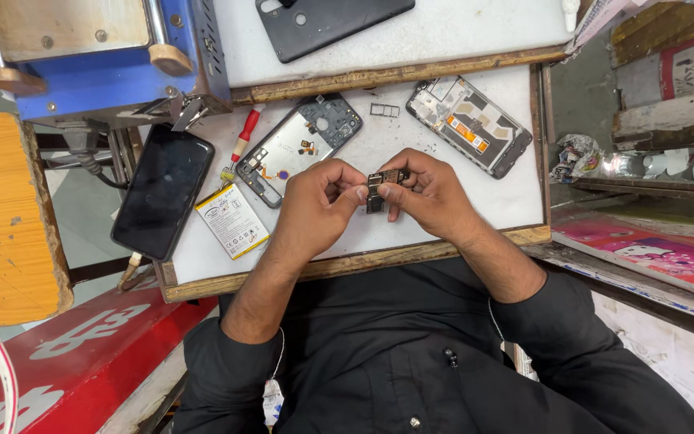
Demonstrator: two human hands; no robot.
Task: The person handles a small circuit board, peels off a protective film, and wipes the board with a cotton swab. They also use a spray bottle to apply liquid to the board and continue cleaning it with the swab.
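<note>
pinching circuit board (385, 186) near tray edge (379, 259)

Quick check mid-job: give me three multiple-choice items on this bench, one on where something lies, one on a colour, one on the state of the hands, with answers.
1. Where does the battery lie?
A. Right of the dark phone
B. On the blue machine
C. Beyond the right-hand frame

2. What colour is the screwdriver handle?
A. Green
B. Red
C. Yellow

3. What are the hands doing?
A. Resting flat on the tray
B. Only one touches anything
C. Both pinch a small board

Answers: 1 A, the battery sits just right of the phone's lower end. 2 B, the handle shows red. 3 C, left hand and right hand meet on the board above the tray.
</note>
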